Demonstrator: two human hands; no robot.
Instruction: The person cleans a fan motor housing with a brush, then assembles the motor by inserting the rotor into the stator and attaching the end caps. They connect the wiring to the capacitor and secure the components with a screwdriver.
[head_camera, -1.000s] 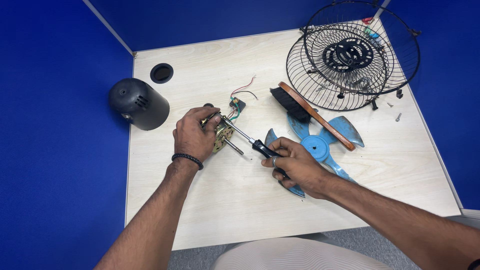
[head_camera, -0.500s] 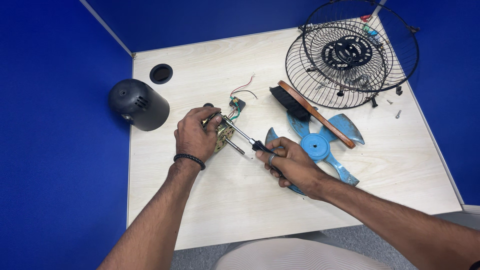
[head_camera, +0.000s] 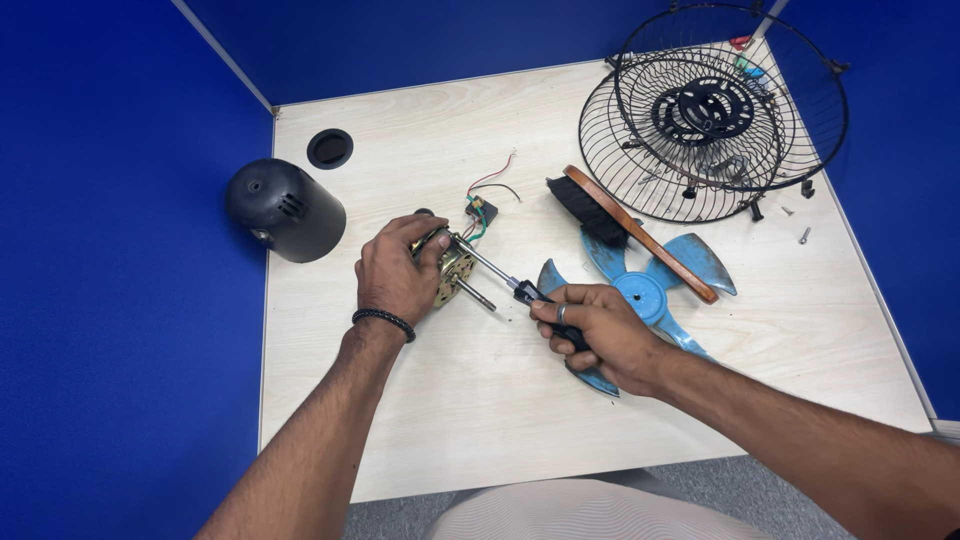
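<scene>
Screwdriver on the motor, both hands busy at mid-table.

The left hand is cupped over the motor, fingers curled round its brass-coloured body and pinning it to the table; a bare shaft pokes out of the motor toward the person. The right hand is closed tight round the black handle of the screwdriver, and the metal shank runs up-left to meet the motor's top edge, just by the left fingers. Red, green and black wires trail off behind the motor. Under the right wrist lies the blue blade, with a brush resting across it. Two wire grilles sit stacked at the far right corner, a black housing hangs over the left edge.
</scene>
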